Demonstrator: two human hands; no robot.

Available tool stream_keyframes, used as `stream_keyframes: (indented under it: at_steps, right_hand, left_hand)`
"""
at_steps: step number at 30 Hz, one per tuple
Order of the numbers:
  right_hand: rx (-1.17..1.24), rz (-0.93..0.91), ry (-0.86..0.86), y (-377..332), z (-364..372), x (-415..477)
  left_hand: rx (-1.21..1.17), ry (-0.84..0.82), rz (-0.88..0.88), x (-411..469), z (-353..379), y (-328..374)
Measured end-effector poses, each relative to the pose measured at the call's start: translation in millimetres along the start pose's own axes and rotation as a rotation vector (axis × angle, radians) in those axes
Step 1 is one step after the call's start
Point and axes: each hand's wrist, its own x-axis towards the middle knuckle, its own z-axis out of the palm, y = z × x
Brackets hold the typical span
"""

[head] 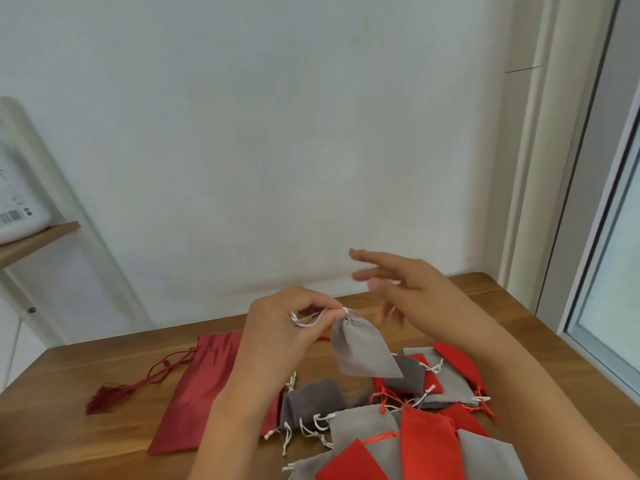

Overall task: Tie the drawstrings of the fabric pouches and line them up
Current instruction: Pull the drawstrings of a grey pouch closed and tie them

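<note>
My left hand (pixel 294 327) pinches the white drawstring at the gathered neck of a light grey pouch (pixel 360 351), which hangs above the table. A loop of string lies across my left fingers. To the right of the pouch and a little higher, my right hand (pixel 408 285) is in the air with fingers spread and blurred, holding nothing. Below them lies a loose heap of small pouches (pixel 415 427), grey and red, with white and red strings. A dark grey pouch (pixel 311 400) lies just left of the heap.
A large dark red drawstring bag (pixel 201 389) with a tasselled cord (pixel 110 396) lies flat on the left of the wooden table (pixel 86 368). The table stands against a white wall, with a window frame at the right and a shelf holding a white box (pixel 17 202) at the left.
</note>
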Motion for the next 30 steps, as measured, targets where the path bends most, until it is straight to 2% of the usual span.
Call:
stream_keyframes:
  at_steps: [2, 4, 7, 13, 17, 21, 26, 30]
  right_hand:
    - [0.093, 0.030, -0.202, -3, 2, -3]
    - [-0.016, -0.029, -0.267, -3, 6, -4]
    - [-0.111, -0.073, -0.221, -2, 9, -1]
    - [-0.224, -0.170, -0.155, -3, 8, -2]
    - [-0.437, -0.344, -0.086, 0, 2, -2]
    - [-0.610, -0.443, -0.107, 1, 4, -2]
    - [-0.558, -0.409, -0.073, 7, 6, 1]
    - [-0.395, -0.278, -0.034, 5, 10, 2]
  left_hand:
    - [-0.002, 0.004, 0.013, 0, 2, -1]
    - [0.007, 0.013, 0.034, 0, 3, -1]
    - [0.004, 0.018, 0.036, 1, 5, -3]
    - [-0.098, -0.052, -0.110, 1, -6, -3]
    - [-0.052, -0.060, -0.157, 2, -19, -6]
    - [-0.035, -0.102, -0.159, 1, -25, -10]
    - [-0.058, -0.091, -0.157, 2, -24, -16]
    - [-0.172, -0.091, -0.200, 4, -21, -21]
